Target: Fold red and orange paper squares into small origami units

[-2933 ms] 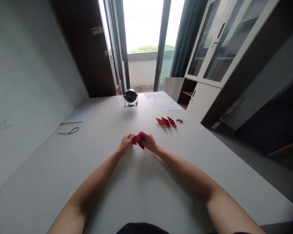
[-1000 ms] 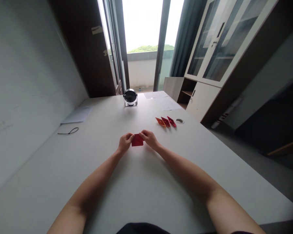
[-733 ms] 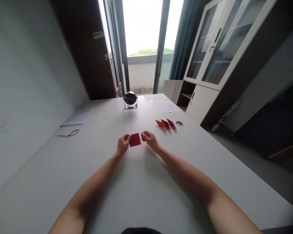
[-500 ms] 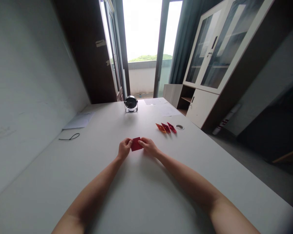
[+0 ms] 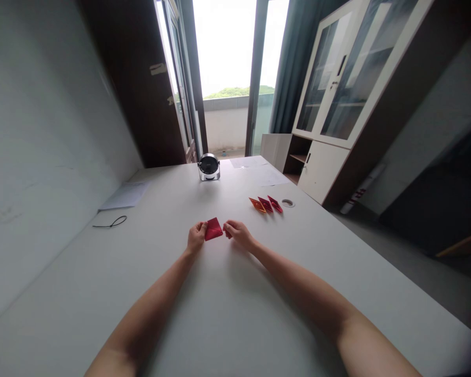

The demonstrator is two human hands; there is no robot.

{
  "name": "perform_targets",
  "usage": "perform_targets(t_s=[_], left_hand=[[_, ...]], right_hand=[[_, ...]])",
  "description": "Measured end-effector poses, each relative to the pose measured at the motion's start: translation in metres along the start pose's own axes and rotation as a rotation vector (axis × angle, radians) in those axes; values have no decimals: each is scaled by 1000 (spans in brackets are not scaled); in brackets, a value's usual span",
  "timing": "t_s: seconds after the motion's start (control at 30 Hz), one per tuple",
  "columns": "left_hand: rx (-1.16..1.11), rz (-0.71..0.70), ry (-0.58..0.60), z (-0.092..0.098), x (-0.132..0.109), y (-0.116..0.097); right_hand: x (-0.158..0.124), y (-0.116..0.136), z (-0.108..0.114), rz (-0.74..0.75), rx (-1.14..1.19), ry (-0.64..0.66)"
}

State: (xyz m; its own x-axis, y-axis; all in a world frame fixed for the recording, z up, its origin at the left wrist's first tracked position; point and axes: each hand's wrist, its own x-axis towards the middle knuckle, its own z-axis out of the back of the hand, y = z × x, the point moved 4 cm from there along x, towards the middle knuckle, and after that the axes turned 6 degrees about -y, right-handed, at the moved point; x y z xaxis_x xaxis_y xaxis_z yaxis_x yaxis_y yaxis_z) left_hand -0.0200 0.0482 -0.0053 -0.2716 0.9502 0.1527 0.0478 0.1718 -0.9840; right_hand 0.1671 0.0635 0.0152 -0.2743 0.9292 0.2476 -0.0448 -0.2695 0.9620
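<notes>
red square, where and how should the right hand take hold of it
Probably best to pinch the red square by its right edge, coming from the right: it looks thin and flat, the left hand grips its left side, and the right hand is close to the opposite edge.

Your left hand [image 5: 197, 235] pinches the left edge of the red square [image 5: 214, 229], thumb on top, holding it over the white desk [image 5: 227, 303]. Your right hand [image 5: 235, 233] is just beside the square's right corner, fingers curled; whether they touch it you cannot tell. To the right of the square and farther off, an orange folded piece [image 5: 257, 204] and two red folded pieces [image 5: 265, 204] stand in a row, with a white ring [image 5: 284, 203] beyond them. Straight past the square sits a round-faced silver device [image 5: 209, 166]. Well left of the square lies a black looped tie [image 5: 110, 225].
</notes>
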Motion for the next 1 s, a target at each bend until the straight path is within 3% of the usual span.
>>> perform_targets(t_s=[0.13, 0.47, 0.67, 0.8, 1.0], left_hand=[[-51, 25, -27, -2, 0, 3], [-23, 36, 65, -12, -5, 0], [-2, 72, 142, -14, -7, -1], [-94, 73, 94, -11, -6, -8], [-74, -7, 179, -17, -10, -17]], right_hand=[[-1, 5, 0, 6, 132, 30], [-2, 9, -6, 31, 246, 51], [-6, 8, -11, 37, 198, 182], [-1, 0, -6, 61, 119, 53], [6, -8, 4, 71, 73, -95]])
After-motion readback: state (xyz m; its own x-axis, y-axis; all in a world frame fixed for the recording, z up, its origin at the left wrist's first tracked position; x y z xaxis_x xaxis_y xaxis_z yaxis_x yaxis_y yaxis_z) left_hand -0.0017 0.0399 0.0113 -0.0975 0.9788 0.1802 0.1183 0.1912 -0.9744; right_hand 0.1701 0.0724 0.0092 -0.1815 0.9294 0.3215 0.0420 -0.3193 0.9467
